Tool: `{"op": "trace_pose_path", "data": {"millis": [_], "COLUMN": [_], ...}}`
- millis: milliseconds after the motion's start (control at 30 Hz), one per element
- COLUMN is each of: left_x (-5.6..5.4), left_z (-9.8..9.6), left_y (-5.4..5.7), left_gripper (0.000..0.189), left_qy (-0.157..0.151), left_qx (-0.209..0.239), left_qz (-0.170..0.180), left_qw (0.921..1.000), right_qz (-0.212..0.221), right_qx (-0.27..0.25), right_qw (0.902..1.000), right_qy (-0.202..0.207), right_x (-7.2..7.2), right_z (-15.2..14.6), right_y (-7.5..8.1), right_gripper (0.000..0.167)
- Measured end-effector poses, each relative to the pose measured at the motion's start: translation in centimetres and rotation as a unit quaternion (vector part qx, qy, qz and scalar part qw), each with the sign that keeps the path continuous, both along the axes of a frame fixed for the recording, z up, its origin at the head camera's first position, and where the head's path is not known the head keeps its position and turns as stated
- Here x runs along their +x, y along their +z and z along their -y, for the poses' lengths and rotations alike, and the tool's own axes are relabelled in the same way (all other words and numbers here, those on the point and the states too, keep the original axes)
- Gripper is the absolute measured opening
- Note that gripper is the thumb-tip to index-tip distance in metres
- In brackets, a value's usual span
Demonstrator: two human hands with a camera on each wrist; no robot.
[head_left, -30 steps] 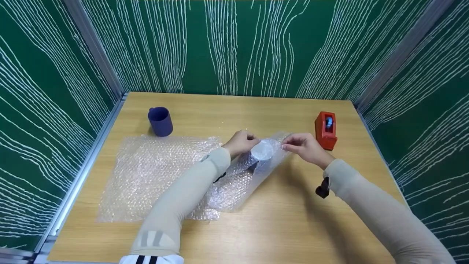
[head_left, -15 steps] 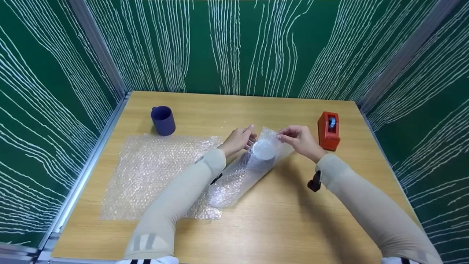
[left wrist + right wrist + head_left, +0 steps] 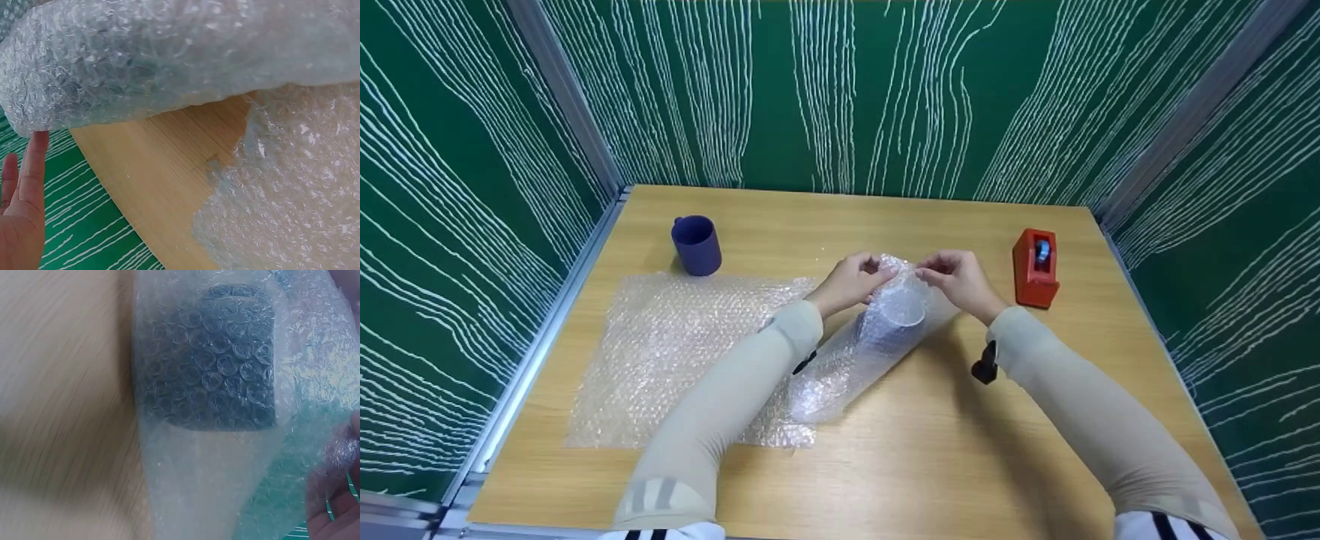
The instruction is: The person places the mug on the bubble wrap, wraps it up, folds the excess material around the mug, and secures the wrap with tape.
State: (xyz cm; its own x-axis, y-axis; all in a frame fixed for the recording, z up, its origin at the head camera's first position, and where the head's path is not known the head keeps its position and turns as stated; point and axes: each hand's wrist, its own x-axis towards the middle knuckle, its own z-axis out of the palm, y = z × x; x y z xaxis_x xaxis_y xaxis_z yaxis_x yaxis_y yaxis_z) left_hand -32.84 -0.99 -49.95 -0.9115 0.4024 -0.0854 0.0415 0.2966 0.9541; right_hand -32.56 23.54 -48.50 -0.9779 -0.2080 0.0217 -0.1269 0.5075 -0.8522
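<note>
A sheet of bubble wrap (image 3: pixel 840 379) lies rolled at a slant around a dark, cup-sized cylinder (image 3: pixel 225 365), which shows blurred through the bubbles in the right wrist view. Its pale round end (image 3: pixel 904 306) faces the far side of the table. My left hand (image 3: pixel 847 285) pinches the wrap's far end with thumb and fingers; in the left wrist view, fingers (image 3: pixel 35 163) reach up to the roll's edge. Close beside it, my right hand (image 3: pixel 962 283) pinches the wrap's upper edge between thumb and fingertips. Clear film covers part of the right fingers in the right wrist view.
A second bubble wrap sheet (image 3: pixel 675 352) lies flat at the left, partly under my left forearm. Behind it stands a purple mug (image 3: pixel 697 247). A red tape dispenser (image 3: pixel 1035 274) is at the right of the wooden table (image 3: pixel 945 480). Green walls (image 3: pixel 870 90) surround the table.
My right hand has moved left and away from me, drawing the wrap's edge up over the round end. The left hand loosened, then took hold of the wrap again.
</note>
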Motion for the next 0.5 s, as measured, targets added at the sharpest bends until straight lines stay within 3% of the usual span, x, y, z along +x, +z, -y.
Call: {"op": "trace_pose_path", "data": {"millis": [300, 500], "left_x": [-0.49, -0.45], "left_z": [-0.14, 0.26], "left_y": [-0.46, -0.6], "left_gripper": [0.019, 0.013], "left_qy": [0.011, 0.004], "left_qx": [-0.029, -0.062], "left_qz": [-0.043, -0.072], "left_qw": [0.9986, 0.9955], "right_qz": [-0.012, -0.037], "right_qx": [0.011, 0.039], "right_qw": [0.9999, 0.9985], "right_qy": [-0.002, -0.001], "right_x": [-0.5, 0.29], "right_z": [0.7, 0.98], "right_y": [-0.74, -0.77], "right_gripper": [0.015, 0.021]}}
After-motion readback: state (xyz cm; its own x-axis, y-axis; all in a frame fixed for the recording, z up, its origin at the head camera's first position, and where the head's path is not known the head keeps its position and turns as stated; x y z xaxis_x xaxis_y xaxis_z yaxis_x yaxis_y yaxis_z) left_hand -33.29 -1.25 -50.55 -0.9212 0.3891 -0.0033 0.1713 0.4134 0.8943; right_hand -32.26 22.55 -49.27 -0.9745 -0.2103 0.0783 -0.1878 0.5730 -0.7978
